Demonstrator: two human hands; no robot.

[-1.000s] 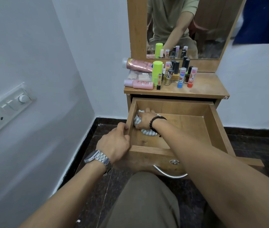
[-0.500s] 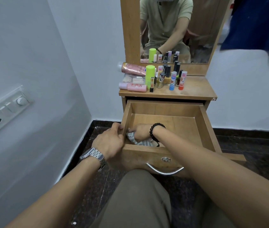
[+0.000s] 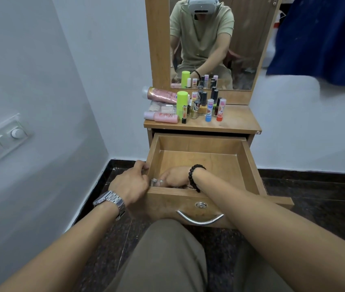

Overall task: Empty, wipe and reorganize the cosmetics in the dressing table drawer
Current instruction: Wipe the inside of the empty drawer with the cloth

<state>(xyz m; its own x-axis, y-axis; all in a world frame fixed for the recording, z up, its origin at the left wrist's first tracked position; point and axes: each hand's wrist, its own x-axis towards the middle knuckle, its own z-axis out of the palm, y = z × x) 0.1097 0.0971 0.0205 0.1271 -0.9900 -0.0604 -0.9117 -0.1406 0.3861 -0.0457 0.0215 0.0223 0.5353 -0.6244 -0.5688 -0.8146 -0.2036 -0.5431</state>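
Note:
The wooden drawer (image 3: pixel 249 165) of the dressing table stands pulled out, its inside bare. My left hand (image 3: pixel 130 184), with a steel watch on the wrist, grips the drawer's left wall near the front corner. My right hand (image 3: pixel 174 177), with a black bead bracelet, is inside at the front left corner and presses a striped cloth (image 3: pixel 156 182) against the bottom. Most of the cloth is hidden by the hand and the front panel. The cosmetics (image 3: pixel 196 107) stand and lie on the left of the table top (image 3: pixel 237 121): pink tubes, a green bottle, nail polishes and lip balms.
A mirror (image 3: pixel 211 39) rises behind the table top. A white wall with a switch panel (image 3: pixel 0 142) is close on the left. A dark blue cloth (image 3: pixel 323 36) hangs at the upper right. My knee (image 3: pixel 167 249) is just below the drawer's metal handle (image 3: pixel 200 220).
My right hand has dragged the cloth from the back left of the drawer towards the front left corner. My left hand keeps its hold on the left wall. The view has tilted up.

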